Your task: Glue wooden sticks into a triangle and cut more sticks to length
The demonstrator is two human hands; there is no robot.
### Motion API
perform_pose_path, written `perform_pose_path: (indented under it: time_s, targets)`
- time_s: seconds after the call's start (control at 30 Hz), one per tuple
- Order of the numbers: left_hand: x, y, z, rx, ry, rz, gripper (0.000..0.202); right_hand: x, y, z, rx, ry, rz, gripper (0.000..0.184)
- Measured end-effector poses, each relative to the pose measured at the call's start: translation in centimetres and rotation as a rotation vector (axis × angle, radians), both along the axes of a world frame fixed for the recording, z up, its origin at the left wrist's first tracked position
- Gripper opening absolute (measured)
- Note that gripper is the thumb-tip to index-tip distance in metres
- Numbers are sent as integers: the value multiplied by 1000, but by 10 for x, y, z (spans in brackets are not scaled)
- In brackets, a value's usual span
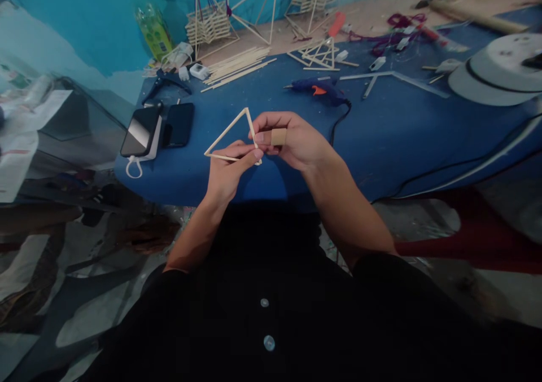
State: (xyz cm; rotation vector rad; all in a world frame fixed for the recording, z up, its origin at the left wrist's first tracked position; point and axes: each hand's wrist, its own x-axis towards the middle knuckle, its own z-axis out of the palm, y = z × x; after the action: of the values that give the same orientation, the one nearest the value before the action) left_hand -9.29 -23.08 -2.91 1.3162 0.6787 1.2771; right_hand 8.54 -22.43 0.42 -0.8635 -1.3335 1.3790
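Between my hands, over the front of the blue table, is a triangle of thin wooden sticks (226,131). My left hand (228,170) pinches its lower right corner, thumb on top. Closed on the right side of the same triangle is my right hand (292,139), with a tan bandage (278,137) round its thumb. My fingers partly cover the lower and right sticks. Beyond my hands lies a blue glue gun (319,88) with an orange trigger. A pile of loose sticks (239,66) and some stick triangles (317,55) rest farther back.
Two phones (141,131) (179,124) lie at the left, one on a white block with a cable. Stick structures (209,26) and a bottle (152,29) stand at the back. At right are a white round container (499,69), purple yarn (392,38) and black cables (440,165).
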Motion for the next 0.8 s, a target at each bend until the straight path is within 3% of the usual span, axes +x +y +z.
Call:
perform_pose_path:
  time_s: [0.3, 0.8]
  targets:
    - [-2, 3, 2, 28, 73, 3, 29, -4, -1, 0, 10, 87, 42, 27]
    - [2, 1, 13, -114, 1, 113, 34, -10, -45, -10, 254, -180, -296, 24]
